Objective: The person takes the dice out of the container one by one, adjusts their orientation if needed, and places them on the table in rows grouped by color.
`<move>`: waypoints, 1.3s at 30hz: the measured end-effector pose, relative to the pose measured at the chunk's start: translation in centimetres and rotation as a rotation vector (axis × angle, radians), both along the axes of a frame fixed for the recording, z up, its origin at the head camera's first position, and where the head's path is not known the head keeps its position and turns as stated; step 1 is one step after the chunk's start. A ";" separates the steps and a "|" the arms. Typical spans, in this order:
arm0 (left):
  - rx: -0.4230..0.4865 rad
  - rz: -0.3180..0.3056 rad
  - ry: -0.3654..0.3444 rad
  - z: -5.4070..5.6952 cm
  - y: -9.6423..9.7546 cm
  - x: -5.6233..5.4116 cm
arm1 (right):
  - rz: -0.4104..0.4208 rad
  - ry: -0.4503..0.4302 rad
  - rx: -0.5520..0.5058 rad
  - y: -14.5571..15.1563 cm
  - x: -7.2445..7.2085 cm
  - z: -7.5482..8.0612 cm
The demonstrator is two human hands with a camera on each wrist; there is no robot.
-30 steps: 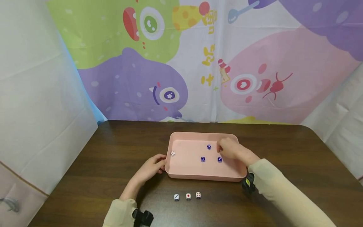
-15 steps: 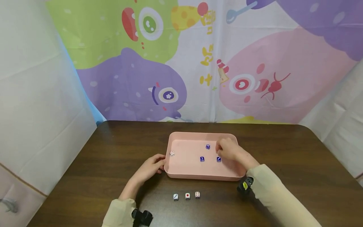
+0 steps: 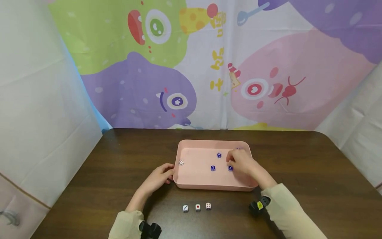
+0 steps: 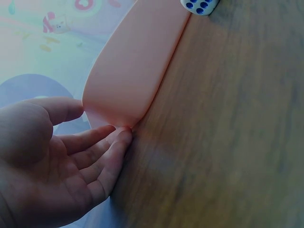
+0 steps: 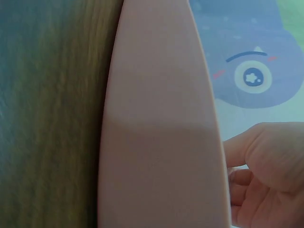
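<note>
In the head view a pink tray [image 3: 197, 185] lies on the table. My left hand [image 3: 158, 179] holds its near left corner; in the left wrist view the thumb is on the rim and the fingers are at the base. Inside the tray, my right hand [image 3: 242, 162] has its fingers bent down, and the fingertips seem to pinch a small white die, mostly hidden. Close by lie a blue die [image 3: 230, 168], a second blue die [image 3: 219, 155] and a third blue die [image 3: 213, 168]. Behind the knuckles another blue die [image 3: 238, 149] barely shows. A white die [image 3: 181, 162] sits by the left wall.
In front of the tray, a white die with blue pips [image 3: 185, 208], one with a red pip [image 3: 198, 207] and one with red pips [image 3: 208, 206] stand in a row on the brown table [image 3: 137, 142]. A cartoon-print curtain [image 3: 209, 109] hangs behind.
My right hand has shifted slightly within the tray and its wrist has turned, so a blue die shows behind the knuckles. The left hand stays at the corner.
</note>
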State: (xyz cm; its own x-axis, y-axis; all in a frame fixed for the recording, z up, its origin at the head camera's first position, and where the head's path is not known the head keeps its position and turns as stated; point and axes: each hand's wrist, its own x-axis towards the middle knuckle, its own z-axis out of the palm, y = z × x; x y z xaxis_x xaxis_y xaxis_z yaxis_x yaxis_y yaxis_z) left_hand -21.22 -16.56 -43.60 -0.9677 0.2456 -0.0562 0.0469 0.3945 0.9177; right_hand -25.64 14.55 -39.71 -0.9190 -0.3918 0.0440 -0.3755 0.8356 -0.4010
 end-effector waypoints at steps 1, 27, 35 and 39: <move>0.005 -0.003 0.007 0.0 0.0 0.0 | -0.004 0.005 -0.010 0.0 0.2 0.0; -0.017 0.002 -0.020 -0.1 0.0 -0.1 | -0.058 0.154 -0.243 -0.6 3.6 -1.5; -0.009 0.000 -0.019 0.1 -0.2 0.0 | -0.034 0.153 -0.240 -0.9 4.0 -1.0; -0.015 0.006 -0.026 0.1 -0.1 -0.2 | -0.024 0.149 -0.239 -1.2 4.2 -0.6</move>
State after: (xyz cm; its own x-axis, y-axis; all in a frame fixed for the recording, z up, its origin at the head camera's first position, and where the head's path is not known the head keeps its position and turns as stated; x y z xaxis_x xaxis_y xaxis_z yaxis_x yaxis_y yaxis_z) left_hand -21.39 -16.66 -43.52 -0.9674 0.2386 -0.0849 0.0206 0.4083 0.9126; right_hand -21.43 13.34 -40.28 -0.9041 -0.3324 0.2683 -0.4267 0.7330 -0.5297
